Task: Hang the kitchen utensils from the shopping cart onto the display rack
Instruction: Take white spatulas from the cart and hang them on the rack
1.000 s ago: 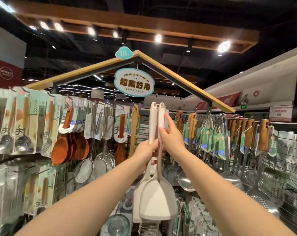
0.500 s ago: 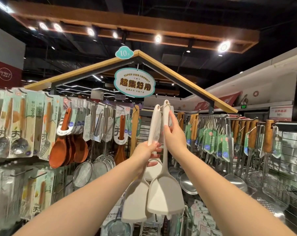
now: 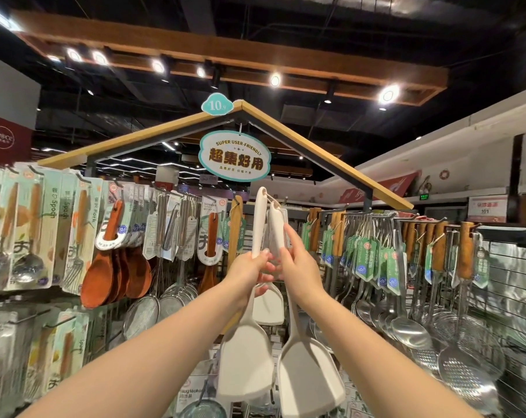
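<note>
Fingers (image 3: pixel 264 257) of the left hand (image 3: pixel 249 268) curl tight round the handle of the left spatula (image 3: pixel 245 366). The right hand (image 3: pixel 299 262) pinches the right spatula (image 3: pixel 310 378), forefinger laid straight up its handle. Both white spatulas stand upright, blades down, with their handle-tips and hanging holes raised directly below the sign (image 3: pixel 234 156), at hook height on the rack (image 3: pixel 509 245). The hook appears to sit just behind the tips, though it is hard to pick out against the clutter. A third spatula (image 3: pixel 269 309) hangs behind the hands, below the sign.

The step in hand looks to be threading a hanging hole onto that hook. It is best done one spatula at a time. Steer the tip with the forefinger, bring the hole square to the hook's end, push it back, then lower it until the hook takes the weight before the fingers loosen. The other spatula should be held aside so the blades do not knock together.

Left of the sign hang wooden spoons (image 3: pixel 116 267) and carded cutlery (image 3: pixel 23 236), with strainers (image 3: pixel 144 312) beneath. Right of the sign hang green-tagged ladles (image 3: pixel 406 324). Above the sign are a gabled wooden frame (image 3: pixel 316 146) and a row of ceiling lamps (image 3: pixel 275 79). The cart is out of shot.
</note>
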Available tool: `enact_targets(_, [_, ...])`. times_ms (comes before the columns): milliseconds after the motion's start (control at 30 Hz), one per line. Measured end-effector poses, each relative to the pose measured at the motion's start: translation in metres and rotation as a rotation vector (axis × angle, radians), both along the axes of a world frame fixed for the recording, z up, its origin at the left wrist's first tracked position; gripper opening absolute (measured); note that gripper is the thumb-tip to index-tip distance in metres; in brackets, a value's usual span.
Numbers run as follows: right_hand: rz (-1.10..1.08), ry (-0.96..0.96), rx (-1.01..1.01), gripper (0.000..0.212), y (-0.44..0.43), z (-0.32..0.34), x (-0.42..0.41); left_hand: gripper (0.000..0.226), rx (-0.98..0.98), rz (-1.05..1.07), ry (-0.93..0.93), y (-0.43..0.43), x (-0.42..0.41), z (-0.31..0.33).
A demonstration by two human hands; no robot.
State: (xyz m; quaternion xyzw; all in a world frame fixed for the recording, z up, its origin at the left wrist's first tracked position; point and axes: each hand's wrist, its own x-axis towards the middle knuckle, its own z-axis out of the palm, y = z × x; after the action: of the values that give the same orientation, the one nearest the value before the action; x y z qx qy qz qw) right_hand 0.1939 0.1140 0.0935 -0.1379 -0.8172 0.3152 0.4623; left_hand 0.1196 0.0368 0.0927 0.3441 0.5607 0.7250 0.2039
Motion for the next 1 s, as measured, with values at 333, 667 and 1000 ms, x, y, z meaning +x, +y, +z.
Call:
enact_targets(333, [0.063, 0.039, -0.018, 0.050, 0.005, -0.013, 0.002, 0.021, 0.030, 0.041, -0.131, -0.006, -0.004, 0.000])
enact_targets(667, [-0.060, 0.081, -0.135, 0.050, 0.029, 0.018, -0.017, 0.023, 0.043, 0.006, -0.066, -0.003, -0.005, 0.003])
enact_targets(1000, [-0.068, 0.033, -0.198, 0.051, 0.038, 0.022, -0.035, 0.022, 0.047, -0.005, -0.038, 0.002, -0.018, 0.007])
